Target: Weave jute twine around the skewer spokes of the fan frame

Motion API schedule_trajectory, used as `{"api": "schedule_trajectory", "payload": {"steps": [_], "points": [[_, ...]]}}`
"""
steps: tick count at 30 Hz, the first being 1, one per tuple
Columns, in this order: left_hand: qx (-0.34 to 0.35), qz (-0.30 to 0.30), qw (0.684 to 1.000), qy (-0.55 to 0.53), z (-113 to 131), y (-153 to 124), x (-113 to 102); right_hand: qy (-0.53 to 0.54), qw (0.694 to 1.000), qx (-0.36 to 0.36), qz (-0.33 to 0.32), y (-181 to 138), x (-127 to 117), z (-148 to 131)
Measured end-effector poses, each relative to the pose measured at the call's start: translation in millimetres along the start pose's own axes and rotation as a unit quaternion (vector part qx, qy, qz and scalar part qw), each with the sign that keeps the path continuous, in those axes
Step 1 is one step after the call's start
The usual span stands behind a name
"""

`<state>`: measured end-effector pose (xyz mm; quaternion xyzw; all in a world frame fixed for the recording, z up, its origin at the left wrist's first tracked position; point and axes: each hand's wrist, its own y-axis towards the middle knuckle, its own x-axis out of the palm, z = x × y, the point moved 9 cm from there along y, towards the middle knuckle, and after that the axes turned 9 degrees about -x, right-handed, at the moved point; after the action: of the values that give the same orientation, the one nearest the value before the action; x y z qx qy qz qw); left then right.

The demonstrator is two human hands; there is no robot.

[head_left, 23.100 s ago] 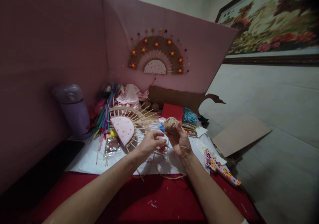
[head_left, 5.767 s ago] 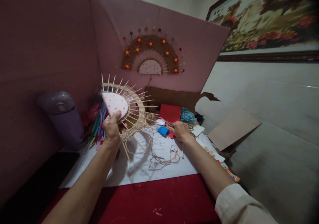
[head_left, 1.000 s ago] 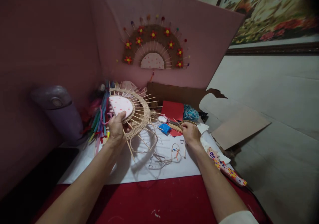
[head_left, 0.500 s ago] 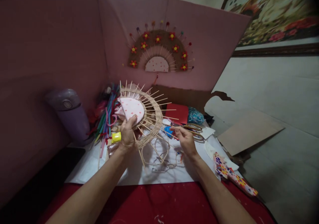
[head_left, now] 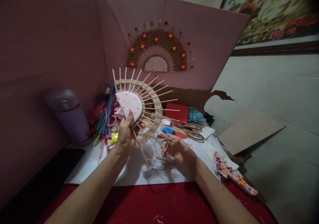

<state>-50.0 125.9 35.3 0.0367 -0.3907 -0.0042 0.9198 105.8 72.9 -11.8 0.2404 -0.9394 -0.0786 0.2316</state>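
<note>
My left hand [head_left: 126,134] grips a half-round woven fan [head_left: 157,111] by its lower end, thumb over the pink dotted half-circle [head_left: 131,104] at its centre. Thin wooden sticks fan out from that centre, and a band of tan twine is woven across them. My right hand [head_left: 178,149] is closed on a loose length of twine [head_left: 167,146] below and right of the fan. More twine hangs in loops beneath, partly blurred over the white sheet.
Scissors [head_left: 194,127], a red sheet [head_left: 176,112] and a blue yarn bundle [head_left: 195,115] lie behind my right hand. At left stand a purple bottle [head_left: 72,117] and colourful pipe cleaners [head_left: 104,117]. A finished flowered fan [head_left: 157,39] hangs on the pink board.
The fan has risen and turned slightly, its sticks now pointing more upward. My right hand has moved down and left, away from the stick tips, with twine in its fingers.
</note>
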Motion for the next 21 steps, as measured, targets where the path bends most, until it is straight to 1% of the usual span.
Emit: {"api": "schedule_trajectory", "payload": {"steps": [4,5,8,11,13,17,19,21], "points": [[0.017,-0.029,0.999,-0.006,7,1,3,-0.038,0.998,0.028,0.048,0,-16,7],[0.018,-0.031,0.999,-0.011,8,2,2,-0.039,0.998,0.026,0.049,-1,-17,7],[0.028,-0.033,0.999,-0.026,12,4,1,-0.04,0.999,0.018,0.026,-2,-18,3],[0.038,-0.033,0.998,-0.041,16,4,0,-0.073,0.997,0.024,0.013,-4,-25,2],[0.042,-0.036,0.997,-0.046,18,4,1,-0.11,0.992,0.056,-0.005,-6,-28,7],[0.05,-0.051,0.997,-0.035,20,5,4,-0.176,0.97,0.145,-0.085,-13,-25,18],[0.049,-0.051,0.997,-0.037,19,5,3,-0.211,0.956,0.168,-0.119,-17,-21,17],[0.044,-0.047,0.997,-0.045,20,6,1,-0.244,0.944,0.178,-0.132,-20,-21,11]]}}
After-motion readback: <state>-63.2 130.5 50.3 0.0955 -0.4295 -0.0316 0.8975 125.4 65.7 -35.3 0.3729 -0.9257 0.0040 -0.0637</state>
